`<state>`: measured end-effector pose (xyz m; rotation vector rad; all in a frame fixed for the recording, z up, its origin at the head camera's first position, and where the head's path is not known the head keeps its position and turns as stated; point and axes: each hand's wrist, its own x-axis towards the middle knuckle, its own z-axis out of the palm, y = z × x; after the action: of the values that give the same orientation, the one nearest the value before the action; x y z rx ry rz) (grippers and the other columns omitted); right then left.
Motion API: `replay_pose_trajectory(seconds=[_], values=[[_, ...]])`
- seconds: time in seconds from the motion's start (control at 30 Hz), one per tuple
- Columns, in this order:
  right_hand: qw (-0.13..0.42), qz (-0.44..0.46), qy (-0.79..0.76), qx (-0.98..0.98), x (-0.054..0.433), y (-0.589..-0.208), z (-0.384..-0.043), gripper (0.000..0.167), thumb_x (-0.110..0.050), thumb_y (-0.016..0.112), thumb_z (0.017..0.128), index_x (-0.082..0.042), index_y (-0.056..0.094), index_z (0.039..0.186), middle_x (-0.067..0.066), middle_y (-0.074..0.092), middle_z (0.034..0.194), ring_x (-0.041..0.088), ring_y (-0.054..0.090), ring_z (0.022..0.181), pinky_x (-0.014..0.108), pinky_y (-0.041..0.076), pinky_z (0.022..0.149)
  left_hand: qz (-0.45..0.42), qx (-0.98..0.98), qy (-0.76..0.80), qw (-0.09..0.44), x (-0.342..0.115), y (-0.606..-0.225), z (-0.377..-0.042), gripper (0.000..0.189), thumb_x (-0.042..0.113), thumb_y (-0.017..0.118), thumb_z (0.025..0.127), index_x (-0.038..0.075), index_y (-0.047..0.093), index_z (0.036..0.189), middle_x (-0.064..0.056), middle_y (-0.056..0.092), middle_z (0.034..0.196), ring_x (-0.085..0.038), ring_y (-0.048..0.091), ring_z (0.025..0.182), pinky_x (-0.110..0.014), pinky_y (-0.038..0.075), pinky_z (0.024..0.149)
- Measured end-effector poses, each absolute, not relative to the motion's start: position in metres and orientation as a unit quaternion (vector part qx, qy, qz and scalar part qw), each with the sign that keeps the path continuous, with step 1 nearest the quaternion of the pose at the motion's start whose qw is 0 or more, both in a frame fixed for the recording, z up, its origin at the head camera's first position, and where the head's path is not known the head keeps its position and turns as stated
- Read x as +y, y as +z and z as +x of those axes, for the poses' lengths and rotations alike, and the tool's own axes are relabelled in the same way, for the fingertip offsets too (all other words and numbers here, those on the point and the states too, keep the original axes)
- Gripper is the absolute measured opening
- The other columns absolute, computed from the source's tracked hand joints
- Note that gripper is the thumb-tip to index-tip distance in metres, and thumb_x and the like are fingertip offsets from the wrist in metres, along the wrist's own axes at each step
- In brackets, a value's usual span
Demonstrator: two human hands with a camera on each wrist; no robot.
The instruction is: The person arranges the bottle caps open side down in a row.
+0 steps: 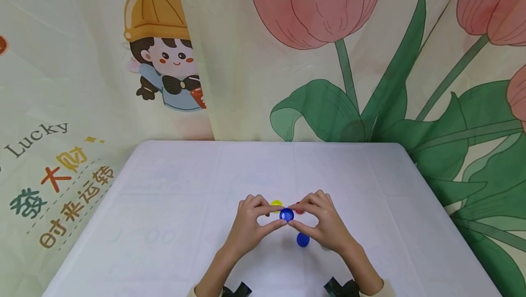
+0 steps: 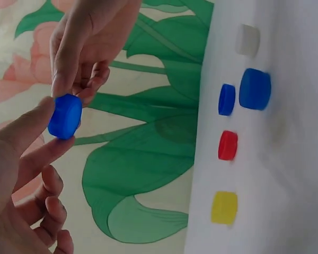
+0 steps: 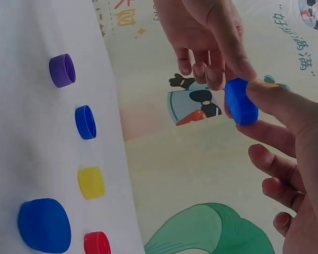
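I'm watching both hands meeting at lower centre of the head view, just above the table: the left hand and the right hand are each pinching the same blue cap between thumb and forefinger, so it's hanging in the air between them, clear of the cloth. From the left wrist view that cap is sitting at left of frame, fingertips on both sides. Judging how far along this is, I'd say early to middle: one cap is in hand, and the rest are lying loose on the table, namely a big blue cap, a small blue one, a red cap, a yellow cap, a white cap and a purple cap. The surface is a white cloth, faintly creased. Behind it I'm seeing a printed backdrop of pink tulips, green leaves and a cartoon child at upper left.
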<state>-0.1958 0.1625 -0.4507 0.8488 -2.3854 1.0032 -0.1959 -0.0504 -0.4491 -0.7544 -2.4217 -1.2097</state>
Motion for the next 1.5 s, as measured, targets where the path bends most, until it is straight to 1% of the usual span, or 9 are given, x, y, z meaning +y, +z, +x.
replay_pose_trajectory(seconds=[0.13, 0.37, 0.57, 0.7, 0.8, 0.93, 1.07, 1.23, 1.5], values=[[0.213, 0.307, 0.369, -0.851, 0.163, -0.449, -0.195, 0.027, -0.036, 0.076, 0.075, -0.02, 0.072, 0.097, -0.014, 0.054, 0.085, 0.006, 0.04, 0.083, 0.031, 0.031, 0.075, -0.203, -0.838, -0.497, 0.097, -0.048, -0.445, -0.194, 0.029, 0.037, 0.075, 0.075, 0.02, 0.074, 0.099, 0.014, 0.047, 0.07, -0.011, 0.044, 0.07, -0.027, 0.033, 0.062], [0.227, 0.315, 0.372, -0.843, 0.164, -0.451, -0.194, 0.028, -0.034, 0.077, 0.074, -0.019, 0.071, 0.097, -0.013, 0.054, 0.085, 0.007, 0.04, 0.083, 0.029, 0.029, 0.074, -0.114, -0.812, -0.568, -0.069, -0.047, -0.448, -0.195, 0.029, 0.041, 0.068, 0.081, 0.016, 0.074, 0.095, 0.002, 0.052, 0.07, -0.017, 0.045, 0.07, -0.024, 0.034, 0.055], [0.231, 0.315, 0.37, -0.843, 0.163, -0.453, -0.192, 0.029, -0.033, 0.078, 0.073, -0.018, 0.071, 0.097, -0.011, 0.055, 0.084, 0.006, 0.04, 0.083, 0.028, 0.03, 0.073, -0.098, -0.778, -0.611, -0.108, -0.045, -0.45, -0.194, 0.026, 0.03, 0.07, 0.082, 0.006, 0.074, 0.092, 0.001, 0.053, 0.071, -0.015, 0.045, 0.07, -0.025, 0.035, 0.058], [0.226, 0.312, 0.374, -0.844, 0.162, -0.454, -0.192, 0.03, -0.034, 0.078, 0.073, -0.019, 0.071, 0.099, -0.013, 0.055, 0.085, 0.006, 0.04, 0.084, 0.028, 0.029, 0.073, -0.102, -0.787, -0.602, -0.086, -0.043, -0.45, -0.193, 0.022, 0.027, 0.07, 0.082, 0.008, 0.075, 0.091, 0.001, 0.051, 0.07, -0.015, 0.044, 0.068, -0.024, 0.035, 0.056], [0.218, 0.305, 0.381, -0.845, 0.162, -0.455, -0.192, 0.034, -0.035, 0.078, 0.073, -0.018, 0.07, 0.102, -0.014, 0.055, 0.085, 0.006, 0.041, 0.084, 0.028, 0.029, 0.073, -0.116, -0.808, -0.575, -0.044, -0.043, -0.45, -0.193, 0.022, 0.03, 0.071, 0.081, 0.011, 0.075, 0.09, 0.003, 0.05, 0.068, -0.014, 0.044, 0.068, -0.023, 0.035, 0.055], [0.204, 0.293, 0.394, -0.847, 0.162, -0.457, -0.193, 0.035, -0.034, 0.075, 0.077, -0.017, 0.068, 0.107, -0.015, 0.055, 0.086, 0.009, 0.042, 0.083, 0.03, 0.03, 0.073, -0.137, -0.829, -0.541, 0.033, -0.042, -0.451, -0.193, 0.023, 0.034, 0.073, 0.079, 0.014, 0.076, 0.089, 0.006, 0.049, 0.068, -0.015, 0.046, 0.069, -0.024, 0.034, 0.058], [0.185, 0.288, 0.411, -0.845, 0.162, -0.46, -0.195, 0.024, -0.026, 0.07, 0.082, -0.018, 0.068, 0.106, -0.015, 0.056, 0.086, 0.009, 0.044, 0.082, 0.031, 0.033, 0.073, -0.178, -0.822, -0.526, 0.122, -0.042, -0.451, -0.192, 0.022, 0.03, 0.077, 0.075, 0.013, 0.076, 0.089, 0.008, 0.05, 0.069, -0.013, 0.044, 0.071, -0.029, 0.034, 0.058], [0.149, 0.282, 0.448, -0.835, 0.162, -0.461, -0.195, 0.015, -0.019, 0.064, 0.087, -0.019, 0.069, 0.102, -0.014, 0.059, 0.088, 0.008, 0.045, 0.08, 0.029, 0.037, 0.069, -0.253, -0.811, -0.483, 0.21, -0.042, -0.45, -0.192, 0.023, 0.025, 0.08, 0.071, 0.015, 0.076, 0.091, 0.008, 0.05, 0.073, -0.008, 0.038, 0.075, -0.026, 0.034, 0.057], [0.136, 0.28, 0.485, -0.817, 0.161, -0.46, -0.194, 0.013, -0.015, 0.064, 0.087, -0.018, 0.071, 0.098, -0.011, 0.06, 0.085, 0.013, 0.047, 0.079, 0.028, 0.038, 0.066, -0.305, -0.806, -0.438, 0.256, -0.042, -0.451, -0.192, 0.025, 0.024, 0.079, 0.072, 0.019, 0.075, 0.096, 0.013, 0.048, 0.078, -0.009, 0.037, 0.08, -0.022, 0.03, 0.063]])
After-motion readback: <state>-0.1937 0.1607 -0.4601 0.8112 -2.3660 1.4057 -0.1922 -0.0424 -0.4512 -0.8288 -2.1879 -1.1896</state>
